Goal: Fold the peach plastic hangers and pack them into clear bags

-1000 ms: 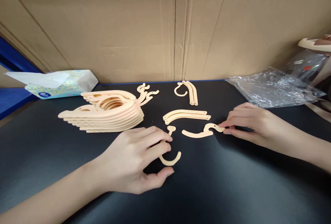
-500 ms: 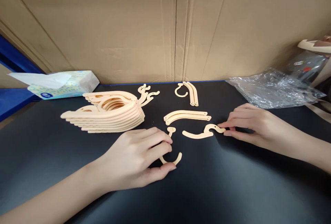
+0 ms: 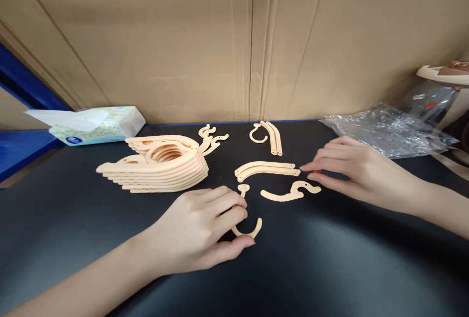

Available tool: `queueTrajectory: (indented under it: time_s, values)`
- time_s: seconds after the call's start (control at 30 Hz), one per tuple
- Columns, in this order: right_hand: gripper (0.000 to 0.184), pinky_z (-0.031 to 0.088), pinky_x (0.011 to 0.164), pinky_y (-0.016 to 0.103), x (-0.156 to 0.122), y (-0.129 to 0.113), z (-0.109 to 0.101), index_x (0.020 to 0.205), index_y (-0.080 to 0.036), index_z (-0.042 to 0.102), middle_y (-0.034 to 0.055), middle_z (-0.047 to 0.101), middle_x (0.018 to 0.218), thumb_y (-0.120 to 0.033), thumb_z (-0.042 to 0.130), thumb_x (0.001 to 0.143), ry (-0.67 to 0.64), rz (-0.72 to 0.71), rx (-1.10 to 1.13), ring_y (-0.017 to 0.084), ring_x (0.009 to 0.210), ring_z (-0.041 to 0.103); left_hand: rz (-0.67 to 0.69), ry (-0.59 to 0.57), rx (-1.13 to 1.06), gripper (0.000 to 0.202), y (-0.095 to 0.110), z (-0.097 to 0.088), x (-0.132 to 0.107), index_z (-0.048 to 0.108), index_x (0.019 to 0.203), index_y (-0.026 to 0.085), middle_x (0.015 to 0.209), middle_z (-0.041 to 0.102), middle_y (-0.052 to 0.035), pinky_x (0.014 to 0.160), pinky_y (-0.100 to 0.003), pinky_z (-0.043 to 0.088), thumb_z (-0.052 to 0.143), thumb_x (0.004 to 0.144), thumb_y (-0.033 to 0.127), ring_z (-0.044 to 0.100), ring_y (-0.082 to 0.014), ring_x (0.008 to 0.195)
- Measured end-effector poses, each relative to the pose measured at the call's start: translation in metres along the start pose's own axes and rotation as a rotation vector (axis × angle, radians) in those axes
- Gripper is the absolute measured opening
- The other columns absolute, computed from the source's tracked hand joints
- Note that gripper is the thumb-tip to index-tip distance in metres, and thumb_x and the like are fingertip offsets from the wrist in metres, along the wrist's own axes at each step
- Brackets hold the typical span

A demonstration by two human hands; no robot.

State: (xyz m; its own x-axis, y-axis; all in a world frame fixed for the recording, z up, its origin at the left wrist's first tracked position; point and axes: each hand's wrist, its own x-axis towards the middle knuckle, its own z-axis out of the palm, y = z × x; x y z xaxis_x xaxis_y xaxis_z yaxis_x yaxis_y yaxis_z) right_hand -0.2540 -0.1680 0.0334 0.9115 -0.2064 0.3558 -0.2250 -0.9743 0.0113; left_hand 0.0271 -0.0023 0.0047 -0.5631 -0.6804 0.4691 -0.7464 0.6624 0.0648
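My left hand (image 3: 208, 229) is closed on a beige plastic hanger hook (image 3: 258, 227), whose round, flat end shows beyond the fingertips while its middle is hidden under them. My right hand (image 3: 357, 173) holds nothing, with thumb and index finger apart. Its index fingertip is right by the end of a pair of curved hanger arms (image 3: 269, 167) lying side by side on the black table. Just in front of that pair lies a hanger piece (image 3: 289, 195) with an S-shaped end, apart from both hands.
A stack of folded beige hangers (image 3: 164, 178) stands at left. Another loose hook (image 3: 258, 135) and two upright-lying arms (image 3: 273, 138) are farther back. A tissue pack (image 3: 113, 124) and a clear plastic bag (image 3: 388, 126) lie near the cardboard wall (image 3: 176, 38). The table (image 3: 311, 268) is black.
My right hand has let go of the S-ended hanger piece and moved left and slightly back towards the paired arms. My left hand keeps its hold on the hook. The view has shifted slightly.
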Motion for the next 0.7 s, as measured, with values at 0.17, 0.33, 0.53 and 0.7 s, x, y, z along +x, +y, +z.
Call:
queueTrajectory:
  time_s: [0.17,0.33,0.53,0.7]
  values:
    - [0.031,0.041,0.079,0.035,0.047,0.007,-0.003,0.101,-0.020,0.074,0.0042,0.073,0.085,-0.032,0.045,0.104,0.000,-0.138,-0.161,0.019,0.077,0.064,0.001,-0.017,-0.006,0.020,0.001,-0.001,-0.001,0.066,0.094,0.015,0.095,0.072,-0.0070,0.069,-0.029,0.055,0.055,0.100,0.032,0.069,-0.0188,0.079]
    - [0.026,0.038,0.081,0.034,0.111,0.015,0.013,0.099,-0.016,0.075,0.0051,0.072,0.088,-0.029,0.052,0.100,-0.013,-0.166,-0.139,0.019,0.081,0.064,0.006,-0.026,-0.001,0.022,0.000,-0.001,0.000,0.066,0.093,0.015,0.094,0.073,-0.0064,0.070,-0.029,0.055,0.054,0.101,0.032,0.070,-0.0186,0.079]
    - [0.019,0.035,0.079,0.032,0.169,0.020,0.051,0.101,-0.015,0.076,0.0077,0.069,0.096,-0.028,0.062,0.095,-0.091,-0.139,-0.089,0.020,0.085,0.061,0.011,-0.022,0.001,0.022,0.000,0.000,0.001,0.066,0.092,0.015,0.095,0.073,-0.0061,0.069,-0.028,0.054,0.054,0.100,0.032,0.069,-0.0184,0.079]
    - [0.024,0.033,0.075,0.031,0.189,0.018,0.070,0.101,-0.015,0.077,0.0091,0.069,0.097,-0.034,0.063,0.096,-0.125,-0.132,-0.080,0.019,0.082,0.059,0.011,-0.022,0.010,0.022,0.001,-0.002,0.001,0.066,0.093,0.016,0.094,0.073,-0.0059,0.071,-0.028,0.054,0.052,0.102,0.032,0.069,-0.0174,0.079]
